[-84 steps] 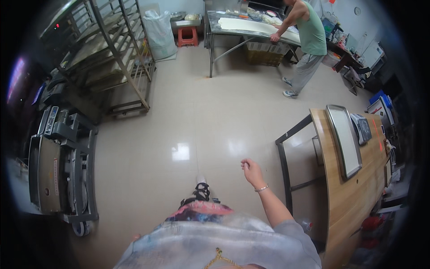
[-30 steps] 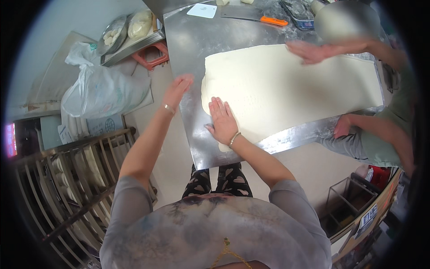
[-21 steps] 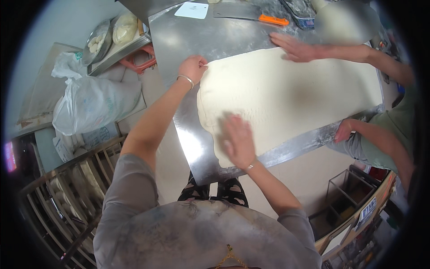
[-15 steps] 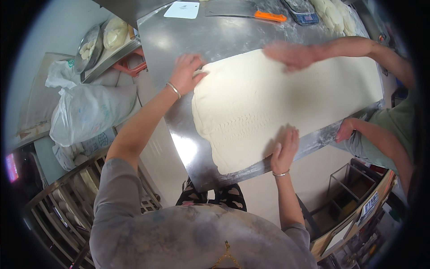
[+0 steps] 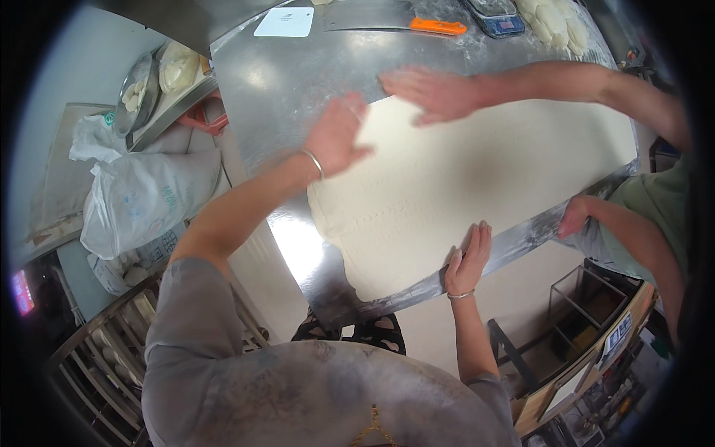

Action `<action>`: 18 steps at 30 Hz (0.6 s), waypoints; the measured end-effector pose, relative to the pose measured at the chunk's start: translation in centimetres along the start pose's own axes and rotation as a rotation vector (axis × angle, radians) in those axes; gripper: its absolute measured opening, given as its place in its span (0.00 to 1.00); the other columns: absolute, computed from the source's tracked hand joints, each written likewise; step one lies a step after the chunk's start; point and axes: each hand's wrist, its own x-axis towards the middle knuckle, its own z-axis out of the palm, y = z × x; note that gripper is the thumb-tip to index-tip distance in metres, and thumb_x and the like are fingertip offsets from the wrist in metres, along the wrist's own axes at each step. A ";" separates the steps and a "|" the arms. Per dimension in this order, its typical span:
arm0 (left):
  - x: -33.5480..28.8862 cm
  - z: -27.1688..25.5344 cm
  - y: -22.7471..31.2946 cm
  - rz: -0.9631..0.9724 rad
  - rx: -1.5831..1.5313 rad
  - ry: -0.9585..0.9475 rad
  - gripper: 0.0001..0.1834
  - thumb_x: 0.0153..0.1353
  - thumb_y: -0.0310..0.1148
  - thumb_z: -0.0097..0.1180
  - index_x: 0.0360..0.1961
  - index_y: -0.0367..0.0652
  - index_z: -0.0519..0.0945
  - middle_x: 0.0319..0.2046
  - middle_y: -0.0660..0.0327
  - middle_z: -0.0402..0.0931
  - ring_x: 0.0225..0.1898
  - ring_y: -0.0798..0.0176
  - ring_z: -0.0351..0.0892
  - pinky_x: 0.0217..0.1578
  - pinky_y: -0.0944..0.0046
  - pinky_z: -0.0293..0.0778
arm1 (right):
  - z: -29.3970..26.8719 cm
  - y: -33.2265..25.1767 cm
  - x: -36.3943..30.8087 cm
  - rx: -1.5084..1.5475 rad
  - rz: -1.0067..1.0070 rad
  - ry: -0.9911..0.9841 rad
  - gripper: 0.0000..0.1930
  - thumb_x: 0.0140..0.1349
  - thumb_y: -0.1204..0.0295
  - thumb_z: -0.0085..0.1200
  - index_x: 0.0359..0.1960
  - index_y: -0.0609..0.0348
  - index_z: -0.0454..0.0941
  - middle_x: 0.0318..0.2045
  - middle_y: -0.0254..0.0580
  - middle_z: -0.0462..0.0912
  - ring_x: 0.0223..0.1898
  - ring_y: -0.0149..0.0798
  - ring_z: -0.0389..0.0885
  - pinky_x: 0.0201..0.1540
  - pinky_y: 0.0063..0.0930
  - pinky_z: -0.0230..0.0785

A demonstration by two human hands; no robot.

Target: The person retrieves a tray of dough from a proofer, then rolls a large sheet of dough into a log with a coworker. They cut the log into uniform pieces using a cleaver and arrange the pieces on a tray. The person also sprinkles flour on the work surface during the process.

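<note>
A wide, flat sheet of pale dough [image 5: 417,194] covers much of the metal table. My left hand [image 5: 339,138], slightly blurred, is over the sheet's upper left edge with its fingers stretched out; it holds nothing. Along the near edge of the dough lies my right hand [image 5: 469,261], flat with extended fingers. A co-worker's hand [image 5: 436,93] spreads over the far edge of the sheet, close to my left hand. The co-worker's other hand [image 5: 575,216] rests at the table's near edge on the right.
On the metal table [image 5: 261,97] lie a white card [image 5: 284,22], a cleaver with an orange handle [image 5: 438,27], a digital scale [image 5: 500,18] and dough pieces [image 5: 551,26]. Left stand a metal bowl [image 5: 139,93] and white plastic bags [image 5: 149,194]. A wooden-sided box [image 5: 581,350] is lower right.
My left hand has moved right, onto the dough's edge. The co-worker's far hand has slid left toward it. My right hand stays by the near edge. Ridges in the dough look fainter.
</note>
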 end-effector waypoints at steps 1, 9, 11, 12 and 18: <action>-0.4 0.1 1.1 0.117 -0.025 0.015 0.44 0.60 0.49 0.58 0.67 0.28 0.58 0.69 0.40 0.52 0.72 0.42 0.47 0.71 0.48 0.43 | 0.0 0.0 0.0 0.001 0.017 -0.001 0.29 0.65 0.64 0.39 0.65 0.72 0.61 0.66 0.66 0.60 0.68 0.68 0.55 0.69 0.58 0.46; -1.3 0.1 2.2 -0.006 0.058 -0.100 0.49 0.63 0.56 0.50 0.69 0.25 0.51 0.71 0.38 0.46 0.75 0.43 0.40 0.73 0.47 0.36 | 0.1 0.1 -0.1 0.019 0.014 0.011 0.29 0.65 0.65 0.39 0.64 0.72 0.61 0.66 0.66 0.61 0.67 0.68 0.56 0.69 0.58 0.47; -2.1 0.4 2.6 0.029 0.023 -0.066 0.49 0.63 0.57 0.50 0.69 0.24 0.51 0.72 0.38 0.45 0.75 0.42 0.40 0.73 0.47 0.36 | 0.1 0.1 -0.2 0.019 0.015 0.009 0.29 0.65 0.65 0.39 0.64 0.72 0.61 0.66 0.66 0.61 0.67 0.68 0.56 0.69 0.58 0.47; -2.5 0.4 2.6 -0.050 0.064 -0.061 0.49 0.63 0.57 0.50 0.69 0.24 0.51 0.72 0.38 0.45 0.75 0.42 0.40 0.73 0.47 0.36 | 0.1 0.2 -0.2 0.021 0.014 0.009 0.29 0.65 0.65 0.39 0.64 0.72 0.61 0.66 0.66 0.61 0.67 0.68 0.56 0.69 0.58 0.47; -5.4 1.1 3.6 -0.066 -0.024 -0.121 0.49 0.64 0.57 0.48 0.69 0.24 0.50 0.72 0.38 0.44 0.75 0.43 0.39 0.72 0.45 0.35 | 0.1 0.1 -0.2 0.054 0.009 0.027 0.28 0.66 0.65 0.39 0.64 0.70 0.61 0.66 0.64 0.61 0.68 0.67 0.55 0.69 0.58 0.46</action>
